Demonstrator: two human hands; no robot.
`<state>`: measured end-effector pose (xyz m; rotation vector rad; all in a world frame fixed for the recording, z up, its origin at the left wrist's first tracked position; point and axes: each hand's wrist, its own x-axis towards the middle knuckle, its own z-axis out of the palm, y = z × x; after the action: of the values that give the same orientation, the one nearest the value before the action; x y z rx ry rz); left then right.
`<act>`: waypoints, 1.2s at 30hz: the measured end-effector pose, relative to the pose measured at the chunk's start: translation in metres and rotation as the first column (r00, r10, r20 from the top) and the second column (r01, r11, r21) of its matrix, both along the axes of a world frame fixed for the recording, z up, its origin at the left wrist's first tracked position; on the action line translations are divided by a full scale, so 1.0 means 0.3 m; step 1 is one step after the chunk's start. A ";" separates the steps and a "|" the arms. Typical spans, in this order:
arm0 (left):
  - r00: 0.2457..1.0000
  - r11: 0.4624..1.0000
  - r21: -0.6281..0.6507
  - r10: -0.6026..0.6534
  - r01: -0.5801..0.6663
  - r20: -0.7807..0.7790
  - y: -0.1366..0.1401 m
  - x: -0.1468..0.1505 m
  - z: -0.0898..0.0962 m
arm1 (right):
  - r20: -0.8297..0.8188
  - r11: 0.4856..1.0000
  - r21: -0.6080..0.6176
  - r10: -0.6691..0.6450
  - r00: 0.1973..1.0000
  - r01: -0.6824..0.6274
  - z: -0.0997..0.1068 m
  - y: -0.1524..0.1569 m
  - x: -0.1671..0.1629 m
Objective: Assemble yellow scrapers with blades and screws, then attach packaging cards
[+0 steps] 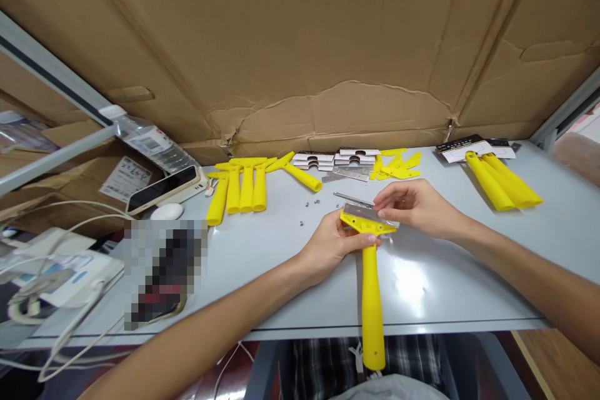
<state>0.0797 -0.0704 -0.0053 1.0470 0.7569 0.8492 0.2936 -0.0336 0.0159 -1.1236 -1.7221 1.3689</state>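
Note:
My left hand (324, 249) is closed around the head of a yellow scraper (373, 306), its thumb across the neck. The handle points down past the table's front edge. With thumb and fingers, my right hand (419, 209) pinches the right end of a flat metal blade (363, 212) lying along the scraper head. Just behind the blade, a thin metal rod (349, 197) lies by my right fingertips. Several small screws (317, 202) are scattered left of my hands. Loose blades (354, 173) and yellow plates (402, 169) lie farther back.
Several yellow scraper handles (246, 189) stand in a row at the back left, near stacked white cards (357, 156). Carded yellow scrapers (509, 184) lie at right. A phone (162, 189), plastic bottle (157, 142) and cables (70, 219) crowd the left. Cardboard (328, 44) walls the back.

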 end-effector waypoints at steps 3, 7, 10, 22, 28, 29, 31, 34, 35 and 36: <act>1.000 1.000 0.003 0.001 -0.001 0.000 0.001 -0.003 -0.005 | -0.004 1.000 -0.004 0.006 1.000 -0.006 0.002 0.001 -0.002; 1.000 1.000 0.011 -0.007 0.007 -0.005 0.003 -0.007 -0.010 | -0.002 1.000 -0.004 0.012 1.000 -0.012 0.002 0.002 -0.003; 1.000 1.000 0.014 -0.006 0.006 -0.002 0.004 -0.007 -0.010 | -0.004 1.000 -0.007 0.012 1.000 -0.012 -0.002 0.001 -0.004; 1.000 1.000 -0.018 0.005 -0.004 0.021 0.004 -0.006 -0.006 | -0.012 0.999 0.037 -0.037 0.999 0.038 -0.018 0.004 -0.009; 0.999 0.999 -0.009 0.039 -0.039 0.006 0.002 -0.010 -0.024 | -0.012 1.000 0.025 -0.019 1.000 0.019 -0.038 0.001 -0.017; 0.999 0.999 -0.011 0.049 -0.048 0.012 0.002 -0.010 -0.027 | -0.007 0.999 0.027 -0.025 1.000 0.025 -0.041 0.000 -0.019; 0.997 0.997 -0.027 0.073 -0.072 0.016 0.002 -0.008 -0.029 | 0.006 0.999 0.036 -0.041 0.999 0.040 -0.046 -0.002 -0.021; 0.993 0.991 -0.068 0.115 -0.114 0.006 0.001 0.000 -0.019 | 0.011 0.996 0.066 -0.067 0.998 0.066 -0.056 -0.005 -0.027; 0.991 0.988 -0.083 0.131 -0.131 0.003 0.001 0.004 -0.013 | 0.008 0.994 0.081 -0.074 0.997 0.073 -0.059 -0.007 -0.030; 0.989 0.984 -0.097 0.149 -0.148 0.002 0.000 0.008 -0.008 | 0.003 0.992 0.096 -0.079 0.997 0.078 -0.062 -0.010 -0.034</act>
<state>0.0820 -0.0704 -0.0078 0.9082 0.8676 0.9347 0.2833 -0.0365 -0.0027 -1.1310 -1.7114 1.2229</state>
